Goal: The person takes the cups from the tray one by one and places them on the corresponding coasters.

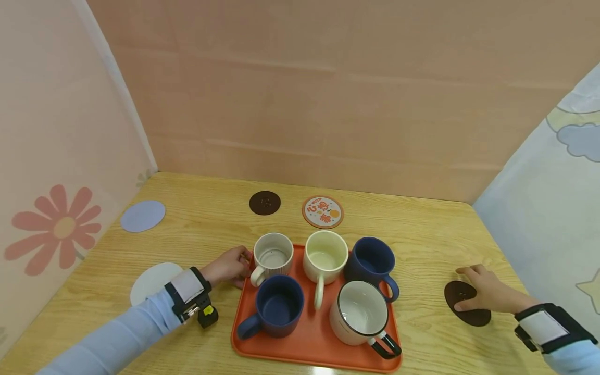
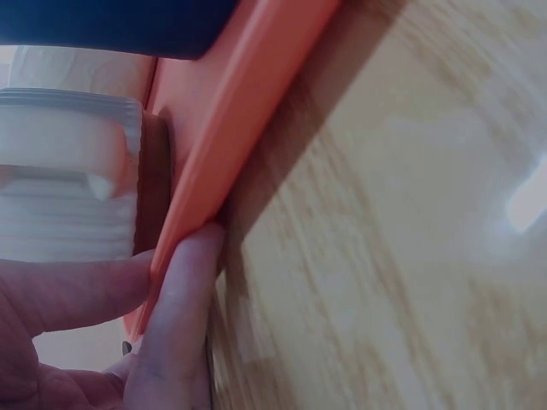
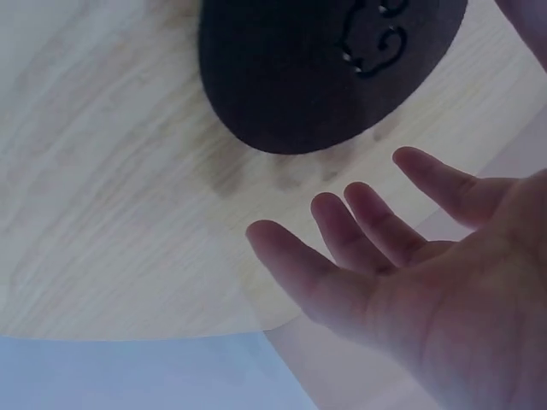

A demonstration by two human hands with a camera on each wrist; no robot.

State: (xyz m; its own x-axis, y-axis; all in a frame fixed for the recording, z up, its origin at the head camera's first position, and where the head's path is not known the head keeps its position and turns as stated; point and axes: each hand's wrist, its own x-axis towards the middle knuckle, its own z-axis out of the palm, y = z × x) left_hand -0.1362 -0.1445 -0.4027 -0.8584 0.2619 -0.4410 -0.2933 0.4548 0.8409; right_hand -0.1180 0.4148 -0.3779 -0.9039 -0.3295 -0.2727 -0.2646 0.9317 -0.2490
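Wood-grain table [image 1: 422,245]; orange tray [image 1: 310,333], round coasters [image 1: 457,291]

White disc [image 1: 149,284] part-hidden by left sleeve [image 1: 112,333]; right wrist view crops dark disc [image 3: 291,85].

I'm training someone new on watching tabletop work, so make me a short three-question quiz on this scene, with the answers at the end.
1. How many mugs stand on the orange tray?
2. True or false: the left hand grips a navy mug by its handle.
3. Which coaster does the right hand partly cover in the head view?
A) the lavender coaster
B) a dark brown coaster
C) the printed coaster with the orange rim

Key:
1. Five.
2. False; its fingers pinch the tray's rim.
3. B.
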